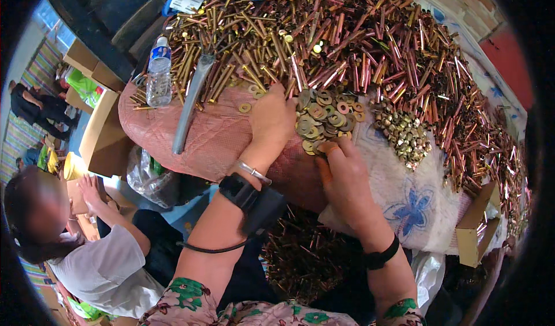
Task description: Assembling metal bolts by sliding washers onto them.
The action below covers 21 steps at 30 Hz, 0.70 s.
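Observation:
My left hand is closed at the edge of a heap of long brass-coloured bolts. Its fingertips are mostly hidden behind the hand, so what they grip does not show. A pile of flat metal washers lies between my two hands. At the pile's near edge, my right hand has its fingers curled in toward the thumb, and anything between them is too small to make out. Beyond the washers spreads a large heap of coppery metal tubes. Small brass-coloured nuts form a pile to the right.
A plastic bottle and a grey tube-like tool stand or lie at left on the pink woven sacking. A small open carton is at right. More metal parts lie below. A person in white sits at left.

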### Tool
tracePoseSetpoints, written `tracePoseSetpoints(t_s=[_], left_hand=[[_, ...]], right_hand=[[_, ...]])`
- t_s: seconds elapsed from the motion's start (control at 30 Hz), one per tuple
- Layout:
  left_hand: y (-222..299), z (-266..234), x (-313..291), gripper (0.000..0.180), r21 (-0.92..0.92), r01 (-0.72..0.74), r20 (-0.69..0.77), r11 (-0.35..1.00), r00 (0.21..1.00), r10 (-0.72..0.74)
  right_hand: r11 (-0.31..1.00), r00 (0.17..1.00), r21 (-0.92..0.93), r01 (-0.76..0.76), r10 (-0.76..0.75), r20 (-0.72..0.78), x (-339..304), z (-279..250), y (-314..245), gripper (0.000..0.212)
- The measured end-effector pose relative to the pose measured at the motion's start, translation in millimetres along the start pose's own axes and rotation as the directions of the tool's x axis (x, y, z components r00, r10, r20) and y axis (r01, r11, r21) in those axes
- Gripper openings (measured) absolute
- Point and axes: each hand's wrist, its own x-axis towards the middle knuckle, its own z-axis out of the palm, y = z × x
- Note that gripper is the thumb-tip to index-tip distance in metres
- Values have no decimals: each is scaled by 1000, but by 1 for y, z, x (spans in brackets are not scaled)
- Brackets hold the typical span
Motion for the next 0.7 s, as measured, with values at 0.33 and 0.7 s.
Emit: tracePoseSetpoints(t_s=[0.33,0.7], left_hand=[[28,-44,-37,13,-717,673,666,183,738,-106],[59,-43,-87,17,-575,780,815,247,572,92]], right_hand=[[849,953,474,-233,297,-64,-2,-17,16,20],[323,815,806,-496,493,304,-10,-32,28,20]])
